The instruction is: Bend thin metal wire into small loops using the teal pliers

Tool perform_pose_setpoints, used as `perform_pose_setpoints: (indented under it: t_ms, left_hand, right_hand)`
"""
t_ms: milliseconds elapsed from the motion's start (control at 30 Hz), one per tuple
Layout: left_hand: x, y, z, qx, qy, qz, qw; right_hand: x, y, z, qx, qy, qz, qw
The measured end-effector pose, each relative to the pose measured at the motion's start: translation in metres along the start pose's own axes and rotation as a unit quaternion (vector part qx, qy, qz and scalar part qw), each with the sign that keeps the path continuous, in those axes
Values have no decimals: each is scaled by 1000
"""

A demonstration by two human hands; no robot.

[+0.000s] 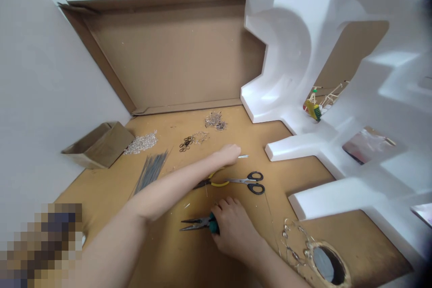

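Observation:
My right hand (234,229) is wrapped round the green handles of long-nose pliers (197,223), whose jaws point left and are slightly apart. Farther forward, my left hand (228,155) is closed in a fist low over the table. Short silvery wire pieces (243,156) stick out just past its knuckles; whether the fingers grip them is hidden. Between the two hands lie scissors (248,181) with black handles, next to yellow-handled pliers (216,183) partly covered by my left forearm.
Grey wire lengths (151,171) lie left, near clear beads (141,142) and an open cardboard box (101,144). Black rings (186,143) and a wire heap (216,120) lie farther back. White moulded foam (286,54) stands right; a spool (332,263) with beaded wire (295,252) is front right.

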State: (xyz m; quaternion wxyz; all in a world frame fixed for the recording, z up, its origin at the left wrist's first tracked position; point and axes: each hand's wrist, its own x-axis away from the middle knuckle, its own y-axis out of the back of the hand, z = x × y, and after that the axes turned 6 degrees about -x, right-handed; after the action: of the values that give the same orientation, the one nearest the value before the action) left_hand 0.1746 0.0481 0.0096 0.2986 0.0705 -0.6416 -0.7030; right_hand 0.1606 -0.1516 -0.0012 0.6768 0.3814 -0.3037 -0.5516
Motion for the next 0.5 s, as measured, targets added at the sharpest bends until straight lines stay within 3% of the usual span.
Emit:
perform_pose_setpoints:
  t_ms: [300, 400, 500]
  left_hand:
    - [-16, 7, 26, 5, 39, -24, 999]
    - [-6, 15, 35, 27, 45, -48, 997]
    - [18, 23, 48, 51, 53, -83, 994]
  right_hand:
    - [-1, 3, 4, 10, -14, 19, 1000]
    - [0, 5, 5, 12, -17, 16, 1000]
    - [-1, 5, 4, 9, -26, 6, 1000]
